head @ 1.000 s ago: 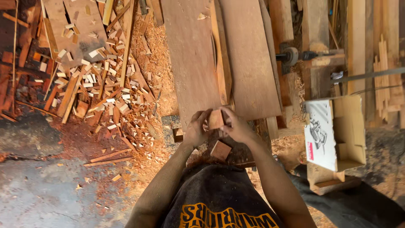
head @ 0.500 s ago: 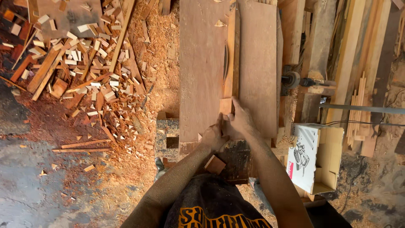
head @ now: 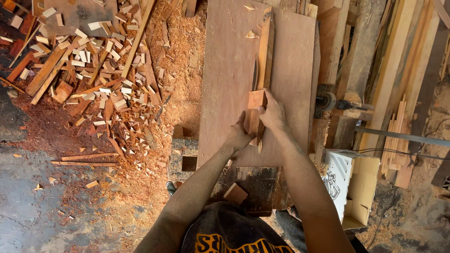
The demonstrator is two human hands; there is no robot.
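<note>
We see both hands clenched on a wood block: left hand low, right hand beside it, on the board near a long strip (shavings lie ahead). Most of the board looks unworked.

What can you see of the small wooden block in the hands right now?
The small wooden block is reddish-brown, roughly rectangular, with a paler flat face toward the camera. It sits upright on the broad board, at the near end of a long narrow strip standing on edge. The left hand grips its lower part; the right hand clasps its side.
</note>
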